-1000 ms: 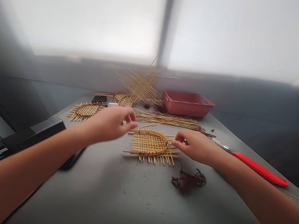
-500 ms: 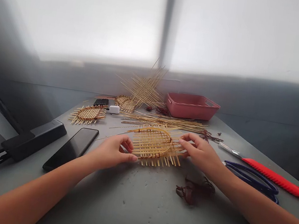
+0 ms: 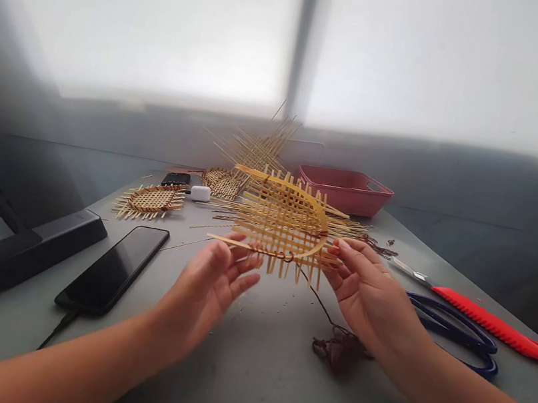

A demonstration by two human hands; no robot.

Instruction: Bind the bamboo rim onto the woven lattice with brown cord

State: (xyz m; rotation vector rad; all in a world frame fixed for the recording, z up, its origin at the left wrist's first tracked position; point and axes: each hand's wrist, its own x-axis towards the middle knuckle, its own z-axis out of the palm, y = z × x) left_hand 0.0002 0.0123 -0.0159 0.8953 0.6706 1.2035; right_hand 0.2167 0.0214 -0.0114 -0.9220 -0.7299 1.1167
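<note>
Mid-frame, my right hand (image 3: 378, 302) pinches the woven mat (image 3: 283, 220); left hand (image 3: 208, 287) half-curled, can't tell if gripping. Snagged cord (image 3: 340, 352) could skew it.

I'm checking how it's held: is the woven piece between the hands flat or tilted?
Tilted up: the woven piece hides part of the pink basket behind it, and the right hand pinches its side.

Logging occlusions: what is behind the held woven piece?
Loose strips, an open lattice and a pink basket show partly behind the woven piece; the strips' middle and the basket's lower left are largely covered.
</note>
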